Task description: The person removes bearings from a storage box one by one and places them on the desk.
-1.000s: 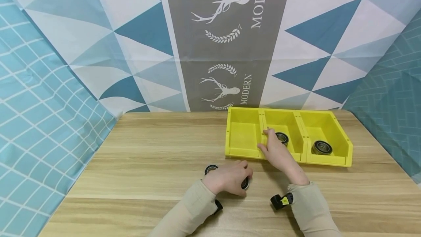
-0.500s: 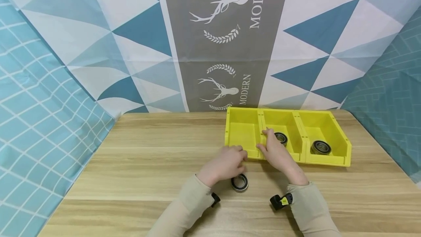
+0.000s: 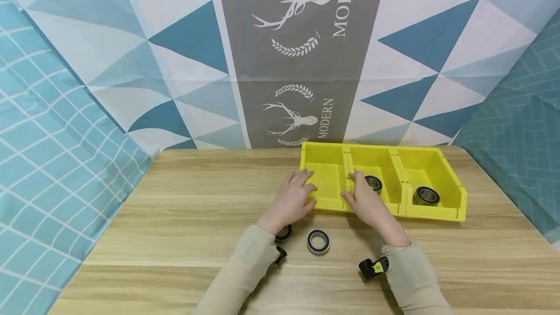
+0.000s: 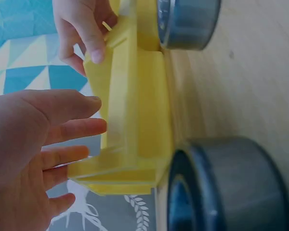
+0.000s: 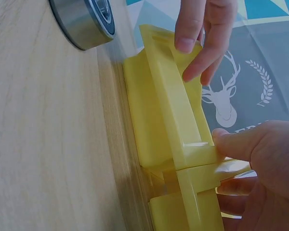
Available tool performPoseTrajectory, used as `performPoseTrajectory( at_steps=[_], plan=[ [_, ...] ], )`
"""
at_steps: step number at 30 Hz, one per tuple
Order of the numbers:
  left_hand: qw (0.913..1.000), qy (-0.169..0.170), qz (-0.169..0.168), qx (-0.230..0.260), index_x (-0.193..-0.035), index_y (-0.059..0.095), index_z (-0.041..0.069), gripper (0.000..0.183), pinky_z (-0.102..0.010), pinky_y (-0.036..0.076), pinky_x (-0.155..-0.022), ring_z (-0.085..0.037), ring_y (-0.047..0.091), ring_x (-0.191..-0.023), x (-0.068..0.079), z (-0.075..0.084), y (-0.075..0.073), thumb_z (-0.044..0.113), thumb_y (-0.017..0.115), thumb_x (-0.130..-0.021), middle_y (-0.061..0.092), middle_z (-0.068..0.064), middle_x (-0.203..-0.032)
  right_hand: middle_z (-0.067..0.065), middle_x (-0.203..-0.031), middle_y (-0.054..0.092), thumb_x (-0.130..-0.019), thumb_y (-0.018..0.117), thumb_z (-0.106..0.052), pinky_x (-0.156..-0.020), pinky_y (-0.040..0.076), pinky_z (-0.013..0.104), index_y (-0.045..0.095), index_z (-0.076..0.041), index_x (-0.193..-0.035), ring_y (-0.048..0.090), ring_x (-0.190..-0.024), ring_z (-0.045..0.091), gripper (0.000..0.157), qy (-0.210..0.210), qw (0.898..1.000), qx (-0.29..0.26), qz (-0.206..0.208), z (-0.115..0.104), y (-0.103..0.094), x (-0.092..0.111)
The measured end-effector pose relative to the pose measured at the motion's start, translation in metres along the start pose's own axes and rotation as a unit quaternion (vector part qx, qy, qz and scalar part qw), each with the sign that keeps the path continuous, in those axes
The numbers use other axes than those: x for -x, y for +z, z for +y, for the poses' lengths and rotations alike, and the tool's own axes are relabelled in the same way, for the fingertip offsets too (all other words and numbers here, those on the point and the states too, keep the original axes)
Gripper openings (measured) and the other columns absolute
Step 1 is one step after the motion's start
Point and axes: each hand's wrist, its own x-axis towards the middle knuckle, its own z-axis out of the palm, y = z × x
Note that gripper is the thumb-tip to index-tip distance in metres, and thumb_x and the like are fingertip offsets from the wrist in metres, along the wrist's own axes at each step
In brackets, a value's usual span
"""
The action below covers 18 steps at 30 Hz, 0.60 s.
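A yellow three-compartment bin stands on the table. My left hand is at its left side wall, fingers spread and fairly straight, holding nothing; contact with the rim cannot be told. My right hand grips the divider between the left and middle compartments, its thumb on the near edge. Two ball bearings lie before the bin: one bearing in plain view, the other bearing partly hidden by my left wrist. The middle compartment holds a bearing, partly covered by my right hand; another bearing sits in the right compartment.
The wooden table extends left and in front of the bin. A patterned cloth backdrop rises behind the table, with blue cloth at the left side. A black wrist camera sticks out beside my right sleeve.
My left hand has moved from the bearings on the table, forward to the bin's left wall, and its fingers have spread. The right hand has stayed on the divider.
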Motion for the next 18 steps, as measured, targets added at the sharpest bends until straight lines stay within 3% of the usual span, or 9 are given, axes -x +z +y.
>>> performPoseTrajectory(
  at_steps=[6,13,18],
  plan=[
    [0.9993,-0.028,0.012,0.024,-0.103,0.064,0.011,0.023,-0.05,0.018,-0.11,-0.035,0.024,-0.135,-0.0008,-0.0046,0.0069,0.025,0.061,-0.084,0.032,-0.014,-0.144,0.03,-0.138,0.032,-0.093,0.051,-0.02,-0.052,0.04,0.029,0.023,0.008,-0.129,0.052,-0.063,0.021,0.054,0.0,1.0,-0.002,-0.006,-0.0005,-0.0005,-0.0007],
    [0.9997,-0.018,0.007,-0.013,-0.087,0.068,0.015,0.015,-0.048,0.022,-0.109,-0.035,0.026,-0.134,-0.0003,-0.0054,0.009,0.028,0.061,-0.084,0.034,-0.013,-0.143,0.03,-0.137,0.033,-0.093,0.05,-0.019,-0.052,0.039,0.029,0.023,0.008,-0.129,0.05,-0.061,0.02,0.053,-0.002,1.0,-0.001,-0.005,-0.0006,-0.0008,-0.0005],
    [0.9995,-0.017,0.006,-0.025,-0.086,0.07,0.017,0.015,-0.047,0.023,-0.109,-0.035,0.025,-0.134,0.0003,-0.0045,0.0095,0.029,0.061,-0.085,0.035,-0.011,-0.143,0.029,-0.138,0.032,-0.093,0.05,-0.02,-0.057,0.043,0.032,0.023,0.008,-0.128,0.056,-0.073,0.025,0.052,-0.005,1.0,0.004,-0.001,-0.0002,0.0,-0.0005]
  ],
)
